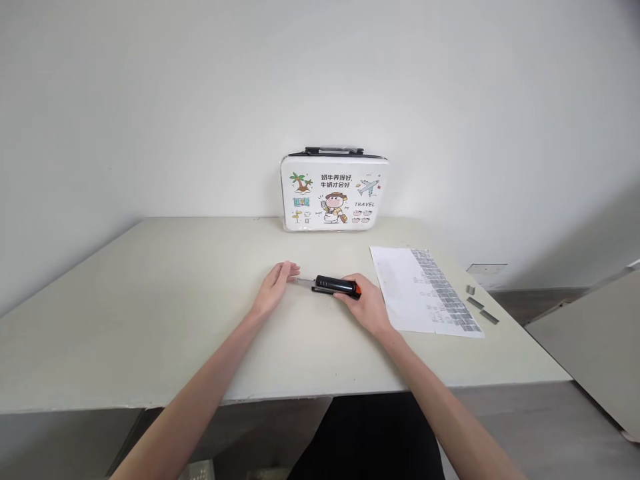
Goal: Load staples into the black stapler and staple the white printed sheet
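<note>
My right hand (364, 301) is wrapped around the right end of a black stapler (339, 285), which lies sideways just above or on the table. An orange-red part shows beside my right fingers. From the stapler's left end a thin metal piece (305, 282) sticks out toward my left hand (276, 285). My left fingers are stretched out close to the tip of that piece; whether they touch it I cannot tell. On the right of the table lie several short strips of grey staples (475, 303).
A pale table (150, 320) stands against the wall. At its back leans a white case (334, 193) with cartoon prints and a black handle. A printed sheet of paper (400, 287) lies right of my right hand. A pale panel (595, 340) stands beyond the right edge.
</note>
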Demonstrator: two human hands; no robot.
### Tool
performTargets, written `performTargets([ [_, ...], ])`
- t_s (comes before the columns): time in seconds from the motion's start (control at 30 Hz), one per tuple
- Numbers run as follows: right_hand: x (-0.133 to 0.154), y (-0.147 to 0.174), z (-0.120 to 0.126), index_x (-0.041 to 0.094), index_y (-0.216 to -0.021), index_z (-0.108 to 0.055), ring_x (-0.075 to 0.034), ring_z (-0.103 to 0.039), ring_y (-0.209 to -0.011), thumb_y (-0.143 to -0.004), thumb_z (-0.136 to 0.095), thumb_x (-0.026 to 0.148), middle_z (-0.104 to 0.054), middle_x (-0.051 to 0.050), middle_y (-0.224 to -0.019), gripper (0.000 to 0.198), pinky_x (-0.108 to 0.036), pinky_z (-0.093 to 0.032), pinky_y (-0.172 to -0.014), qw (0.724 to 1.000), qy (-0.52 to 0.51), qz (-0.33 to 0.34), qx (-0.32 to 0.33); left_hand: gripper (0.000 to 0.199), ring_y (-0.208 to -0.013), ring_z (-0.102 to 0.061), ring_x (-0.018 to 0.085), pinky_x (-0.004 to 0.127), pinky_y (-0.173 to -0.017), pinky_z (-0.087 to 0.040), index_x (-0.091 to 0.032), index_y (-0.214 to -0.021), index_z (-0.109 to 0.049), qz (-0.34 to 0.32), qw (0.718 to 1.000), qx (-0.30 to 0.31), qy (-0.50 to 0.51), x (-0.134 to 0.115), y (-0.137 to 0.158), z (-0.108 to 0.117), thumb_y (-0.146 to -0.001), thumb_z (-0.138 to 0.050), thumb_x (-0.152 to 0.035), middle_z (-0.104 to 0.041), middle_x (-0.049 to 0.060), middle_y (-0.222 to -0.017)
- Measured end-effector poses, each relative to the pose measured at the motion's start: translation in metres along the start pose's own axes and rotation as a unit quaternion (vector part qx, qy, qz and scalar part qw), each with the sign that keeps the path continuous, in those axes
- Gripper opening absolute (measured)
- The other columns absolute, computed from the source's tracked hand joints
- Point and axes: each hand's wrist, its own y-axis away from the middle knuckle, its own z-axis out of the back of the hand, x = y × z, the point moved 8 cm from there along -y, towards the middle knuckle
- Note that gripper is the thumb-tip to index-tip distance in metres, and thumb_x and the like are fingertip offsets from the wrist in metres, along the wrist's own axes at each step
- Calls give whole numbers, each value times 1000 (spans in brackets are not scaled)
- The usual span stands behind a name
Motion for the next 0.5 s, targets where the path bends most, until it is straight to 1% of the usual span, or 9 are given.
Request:
performTargets([
  [0.07, 6, 2, 6, 24, -103, -65, -26, -67, -92, -91, -68, 28, -73, -6, -100, 13, -41, -57, -79, 999, 8, 35, -40, 51, -122, -68, 29, 45, -112, -48, -16, -111, -66, 26, 997, 17, 71, 3, 1, -7, -98, -57, -65, -71, 18, -128],
  [0.1, 11, 3, 9, 24, -103, -64, -27, -66, -96, -91, -66, 23, -72, -7, -102, 13, -42, -57, -81, 997, 9, 59, -57, 51, -122, -68, 29, 46, -114, -48, -16, -111, -65, 49, 991, 24, 118, 6, 2, -11, -99, -56, -65, -71, 18, -128],
  [0.17, 22, 6, 12, 25, -105, -63, -28, -65, -105, -89, -62, 12, -70, -9, -107, 21, -45, -58, -86, 990, 11, 110, -83, 54, -122, -68, 30, 47, -114, -48, -17, -110, -65, 116, 968, 45, 219, 16, 4, -21, -101, -49, -68, -71, 19, -125],
  [0.23, 33, 9, 12, 25, -106, -64, -29, -64, -110, -86, -58, 4, -70, -10, -110, 30, -48, -58, -89, 983, 19, 157, -92, 61, -123, -67, 32, 48, -113, -50, -16, -107, -65, 184, 937, 75, 289, 24, 7, -31, -102, -38, -70, -72, 21, -121],
  [0.3, 44, 12, 8, 26, -106, -65, -28, -64, -111, -84, -53, -3, -70, -9, -110, 38, -48, -59, -88, 976, 38, 197, -84, 66, -126, -66, 32, 49, -113, -51, -15, -107, -67, 220, 919, 97, 314, 29, 9, -37, -104, -27, -69, -71, 23, -121],
  [0.37, 53, 15, 3, 26, -105, -66, -27, -64, -113, -84, -49, -7, -71, -8, -110, 43, -46, -59, -89, 968, 60, 233, -71, 69, -128, -64, 32, 48, -114, -50, -15, -109, -68, 228, 915, 109, 314, 31, 10, -39, -104, -22, -66, -69, 23, -126],
  [0.43, 60, 18, 0, 27, -104, -67, -26, -64, -116, -85, -47, -9, -72, -7, -110, 45, -46, -58, -91, 960, 82, 259, -66, 67, -130, -64, 31, 46, -116, -48, -15, -110, -69, 231, 915, 115, 309, 33, 11, -39, -105, -22, -63, -69, 22, -128],
  [0.5, 65, 20, -1, 28, -103, -67, -26, -64, -116, -86, -48, -9, -73, -6, -110, 45, -46, -57, -93, 954, 100, 274, -69, 63, -129, -64, 31, 46, -117, -46, -15, -108, -70, 238, 912, 124, 309, 35, 12, -41, -106, -25, -59, -71, 20, -126],
])
